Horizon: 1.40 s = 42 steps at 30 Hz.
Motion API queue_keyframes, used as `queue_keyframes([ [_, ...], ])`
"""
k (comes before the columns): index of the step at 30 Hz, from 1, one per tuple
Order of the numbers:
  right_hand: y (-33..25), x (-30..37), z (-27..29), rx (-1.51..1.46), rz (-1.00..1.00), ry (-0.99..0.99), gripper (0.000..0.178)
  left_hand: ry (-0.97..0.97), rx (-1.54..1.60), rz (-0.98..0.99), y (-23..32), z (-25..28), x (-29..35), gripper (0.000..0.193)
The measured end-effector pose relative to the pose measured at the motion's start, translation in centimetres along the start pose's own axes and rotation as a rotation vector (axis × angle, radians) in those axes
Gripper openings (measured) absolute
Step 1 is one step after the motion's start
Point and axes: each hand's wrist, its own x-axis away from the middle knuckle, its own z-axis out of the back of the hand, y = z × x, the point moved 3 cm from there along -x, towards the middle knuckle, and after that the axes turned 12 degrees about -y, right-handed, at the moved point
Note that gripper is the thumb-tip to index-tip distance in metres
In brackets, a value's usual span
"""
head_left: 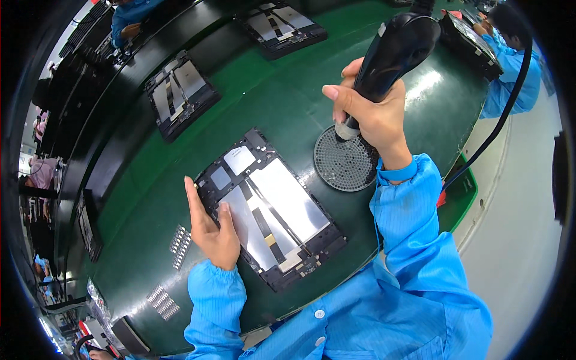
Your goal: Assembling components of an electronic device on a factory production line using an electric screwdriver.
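Observation:
An opened tablet [294,201] lies at a slant on the green bench, its silver battery panels, flex cables and black frame exposed. Along its left edge rests my left hand [216,237], fingers stretched out and thumb lying over the edge. My right hand [375,117] is closed round a black electric screwdriver [393,57], held upright with its lower end down. That lower end is at a round perforated screw tray [345,165], right of the tablet. Whether the bit touches the tray or carries a screw, I cannot make out.
Two more opened tablets [186,96] [282,29] sit farther back. Strips of small metal parts [180,246] [163,302] lie left of my left hand. A black cable [501,123] hangs at the right, near a green bin [465,195]. A co-worker [510,78] sits at the far right.

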Motion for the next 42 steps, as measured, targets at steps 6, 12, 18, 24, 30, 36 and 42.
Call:
queue_keyframes([
  [6,0.2,0.4,1.0,0.047,-0.024,0.016,0.026,-0.039,0.031,-0.029,0.5,-2.2,-0.8,0.068],
  [12,0.8,0.3,1.8,0.029,-0.033,0.002,0.027,0.033,-0.252,-0.158,1.2,-2.0,-1.5,0.025],
  [18,2.1,0.0,2.4,0.007,-0.051,-0.019,0.026,0.158,0.057,0.056,2.3,-2.0,-1.7,0.015],
  [24,2.8,-0.6,3.9,0.026,-0.025,-0.044,0.027,0.080,-0.037,-0.005,1.3,-1.7,-2.8,0.014],
  [30,3.6,-1.1,3.9,0.019,-0.081,-0.012,0.027,0.094,-0.154,0.014,0.2,-0.2,-1.2,0.018],
  [36,1.8,-0.7,4.9,0.013,0.001,0.106,0.032,0.058,0.266,0.440,-1.5,-0.3,0.3,0.015],
  [42,-1.0,0.0,-0.3,-0.238,0.056,-0.137,0.035,-0.035,0.446,0.410,-0.1,-2.2,-0.2,0.013],
])
